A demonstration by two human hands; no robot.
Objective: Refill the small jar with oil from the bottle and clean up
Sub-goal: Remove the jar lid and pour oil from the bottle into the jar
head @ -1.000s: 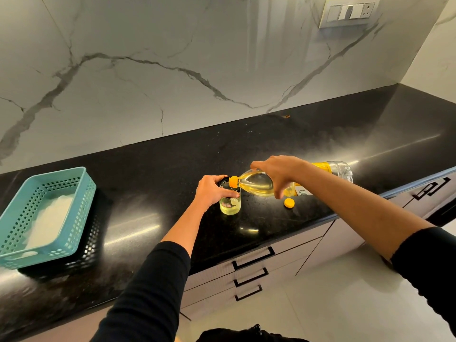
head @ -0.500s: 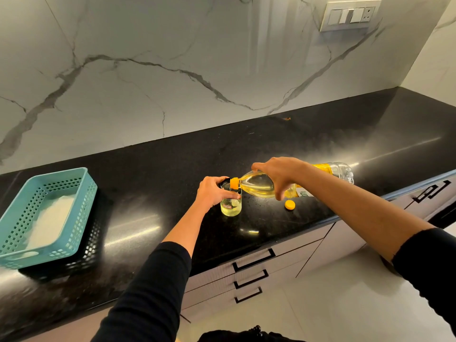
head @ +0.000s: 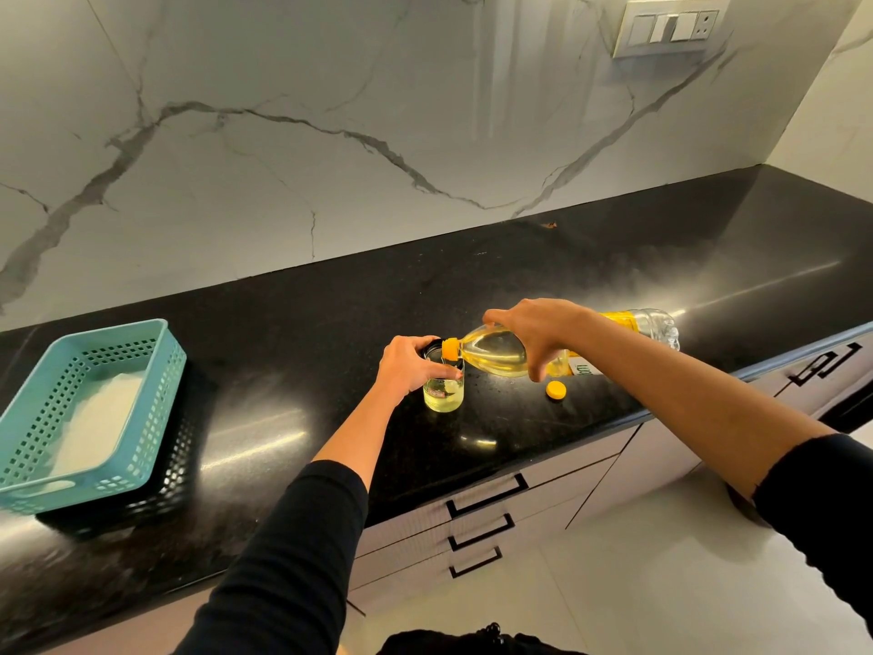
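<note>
Jar: the small jar (head: 444, 393) stands upright on the black worktop (head: 283, 347) near its front edge, with pale oil in its lower part.
Left hand: the left hand (head: 408, 366) comes in from 7 o'clock, its fingers clamped round the jar's upper glass, probably to steady it against a nudge from the bottle neck.
Right hand: the right hand (head: 534, 329) has its fingers clamped over the bottle's shoulder; gripping that close to the neck likely gives finer control of the tilt.
Bottle: the bottle (head: 500, 357) lies almost level with its yellow neck at the jar's mouth and its base out toward 2 o'clock. Oil has pooled at the neck end, but the stream itself is too small to tell.
Cap: the yellow cap (head: 556, 390) lies on the worktop at 3 o'clock of the jar, below the bottle and touching neither, probably parked there for reclosing.
Basket: the teal basket (head: 158, 418) sits at 9 o'clock, well apart, with a white cloth-like thing (head: 94, 418) inside that I judge is for wiping up.
Counts: one jar, one bottle, one cap, one basket and two hands; three stacked drawer handles (head: 486, 496) show at 6 o'clock.
</note>
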